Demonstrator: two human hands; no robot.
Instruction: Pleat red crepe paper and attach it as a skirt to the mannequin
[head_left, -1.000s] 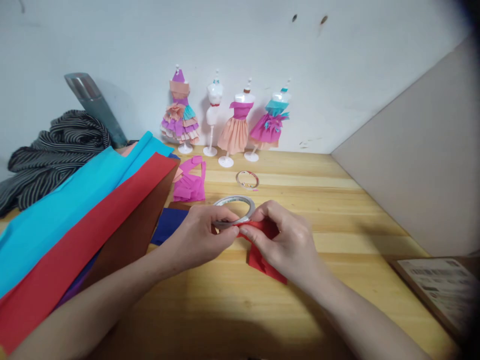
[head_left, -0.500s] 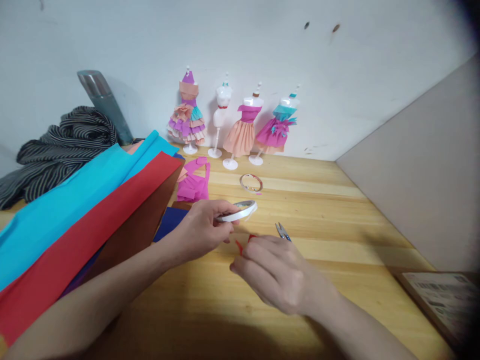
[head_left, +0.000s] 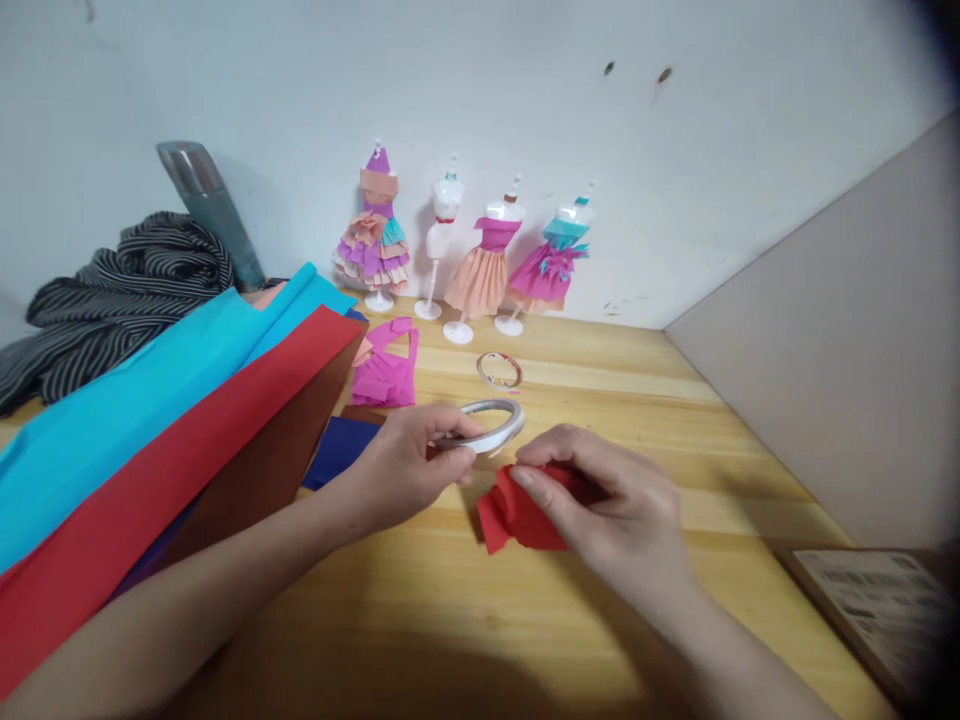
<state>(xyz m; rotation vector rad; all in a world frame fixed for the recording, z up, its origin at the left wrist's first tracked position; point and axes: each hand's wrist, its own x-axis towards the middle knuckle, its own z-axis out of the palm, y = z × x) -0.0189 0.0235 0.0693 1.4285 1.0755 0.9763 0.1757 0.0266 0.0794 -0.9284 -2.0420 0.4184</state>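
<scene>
Currently, a white ring-shaped tape roll (head_left: 507,436) is held above the wooden tabletop (head_left: 450,630) in the fingers of the left hand (head_left: 405,460). Just right of the roll, a red paper-like piece (head_left: 529,518) is pinched in the right hand (head_left: 615,495); beyond the roll, white mannequins (head_left: 439,238) are lined up.

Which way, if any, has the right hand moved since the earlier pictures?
Yes: the right hand is farther right, judged against the ring on the table.

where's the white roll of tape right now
In the head view, the white roll of tape is near the middle, held in the left hand, just above and left of the red piece in the right hand.
</scene>
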